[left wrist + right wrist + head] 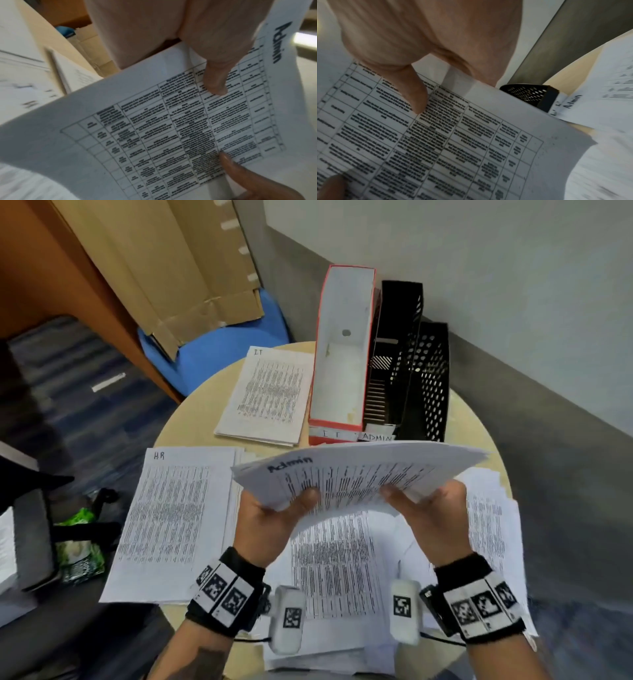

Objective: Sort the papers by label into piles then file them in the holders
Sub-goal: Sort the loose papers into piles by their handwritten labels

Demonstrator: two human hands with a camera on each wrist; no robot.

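Note:
Both hands hold a thick stack of printed sheets headed "Admin" lifted above the round table. My left hand grips its near left edge, thumb on top. My right hand grips its near right edge, thumb on top. The stack bows downward at both ends. Behind it stand the red-edged holder labelled "IT" and a black holder labelled "ADMIN". A third black mesh holder stands at their right; its label is hidden.
An "IT" pile lies left of the holders. An "HR" pile covers the table's left. More loose sheets lie under my hands and to the right. A blue chair and cardboard stand beyond the table.

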